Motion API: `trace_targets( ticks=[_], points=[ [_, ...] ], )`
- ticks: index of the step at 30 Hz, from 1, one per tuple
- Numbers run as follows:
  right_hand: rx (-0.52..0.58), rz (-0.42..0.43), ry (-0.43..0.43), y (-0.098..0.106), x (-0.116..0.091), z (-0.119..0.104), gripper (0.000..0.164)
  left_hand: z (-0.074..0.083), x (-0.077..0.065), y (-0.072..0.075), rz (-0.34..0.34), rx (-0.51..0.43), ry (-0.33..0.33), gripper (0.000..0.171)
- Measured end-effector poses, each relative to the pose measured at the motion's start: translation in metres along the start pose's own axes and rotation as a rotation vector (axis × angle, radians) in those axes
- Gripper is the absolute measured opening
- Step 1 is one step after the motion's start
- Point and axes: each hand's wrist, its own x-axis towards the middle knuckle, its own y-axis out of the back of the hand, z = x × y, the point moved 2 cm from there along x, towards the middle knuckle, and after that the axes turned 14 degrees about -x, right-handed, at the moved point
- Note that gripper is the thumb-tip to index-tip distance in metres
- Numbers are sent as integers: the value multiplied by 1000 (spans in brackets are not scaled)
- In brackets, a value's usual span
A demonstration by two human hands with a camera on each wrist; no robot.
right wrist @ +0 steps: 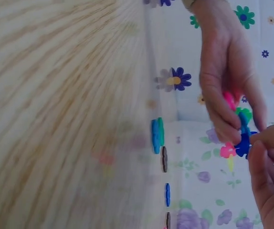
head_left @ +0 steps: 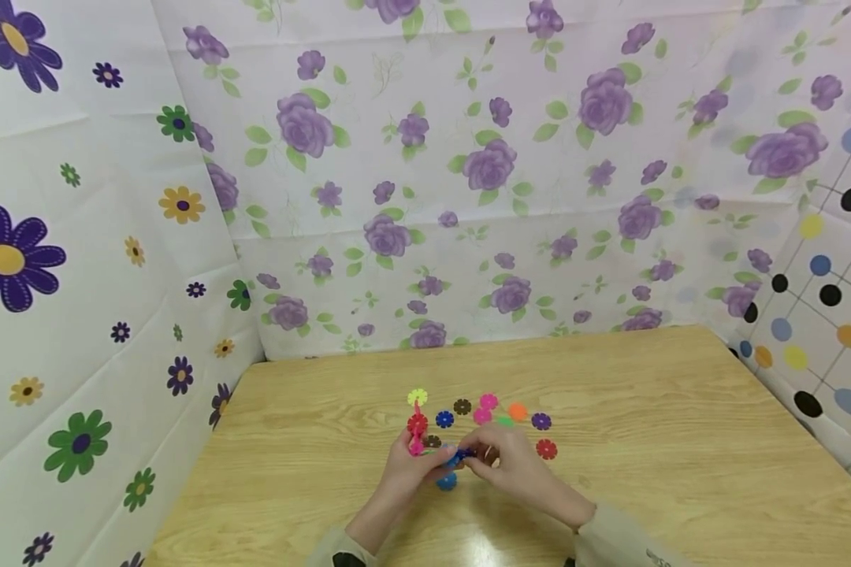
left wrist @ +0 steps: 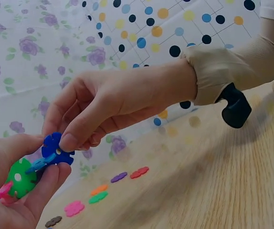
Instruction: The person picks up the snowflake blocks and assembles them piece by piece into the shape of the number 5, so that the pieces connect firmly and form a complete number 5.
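My left hand (head_left: 410,466) grips a chain of slotted plastic flower discs above the table. In the head view its far end shows a yellow disc (head_left: 417,397), a red disc (head_left: 417,424) and a pink disc (head_left: 416,446). Nearer the fingertips, the left wrist view shows a green disc (left wrist: 26,172) and a light blue disc (left wrist: 39,164). A dark blue disc (left wrist: 51,141) meets the light blue one at an angle. Thumb and fingers of my right hand (head_left: 514,465) pinch that dark blue disc. Whether its slot is fully seated I cannot tell.
Loose flower discs lie on the wooden table (head_left: 312,441) beyond and beside the hands: a blue disc (head_left: 444,419), a brown disc (head_left: 462,406), an orange disc (head_left: 518,412), a purple disc (head_left: 541,421), a red disc (head_left: 547,449) and several others. Patterned cloth walls (head_left: 468,276) surround the table.
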Motion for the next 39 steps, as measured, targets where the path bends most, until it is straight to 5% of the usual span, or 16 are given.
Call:
trace_targets(
  ticks=[15, 25, 39],
  points=[
    [20, -237, -164, -12, -1, 17, 27, -5, 5, 20, 44, -15, -35, 45],
    [33, -336, -126, -29, 6, 24, 23, -3, 6, 22, 91, 40, -27, 50],
    [11, -341, -113, -40, 10, 29, 21, -3, 7, 24, 116, 90, -31, 48]
  ],
)
